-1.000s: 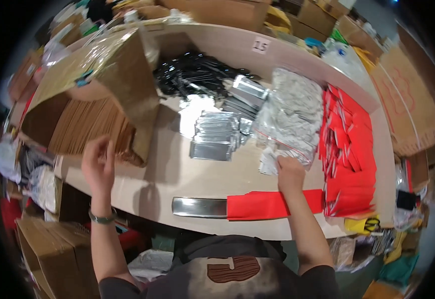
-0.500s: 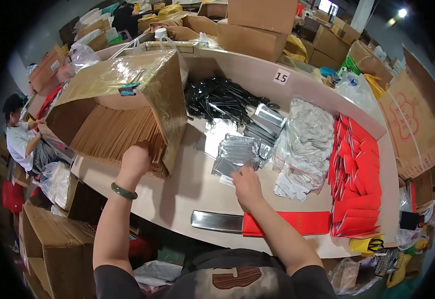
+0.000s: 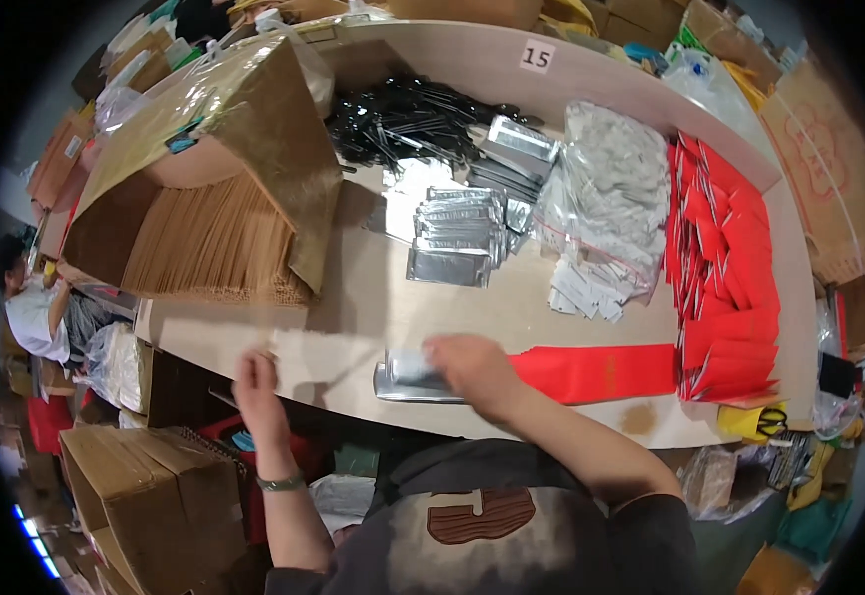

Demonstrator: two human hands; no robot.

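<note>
My left hand (image 3: 259, 385) is raised off the table's front edge with its fingers closed. A faint brown smear shows above the fingertips, too blurred to tell what they hold. Beside it stands an open cardboard box (image 3: 284, 149) packed with thin brown flat pieces (image 3: 204, 243) on edge. My right hand (image 3: 472, 369) pinches a small silver packet (image 3: 411, 365) over a long silver strip (image 3: 393, 389). That strip joins a red sleeve (image 3: 601, 373) lying along the front edge. More silver packets (image 3: 452, 238) lie in an overlapping pile behind.
Black spoon-like utensils (image 3: 408, 114) are heaped at the back. A clear bag of white packets (image 3: 606, 188) sits right of the silver ones, then a stack of red sleeves (image 3: 725, 268). Scissors (image 3: 772, 423) lie at the right corner. Another person (image 3: 41, 307) sits at far left.
My left hand has left the box and moved down toward me. My right hand has drawn a silver packet from the pile to above the long silver strip. The view has tilted downward.
</note>
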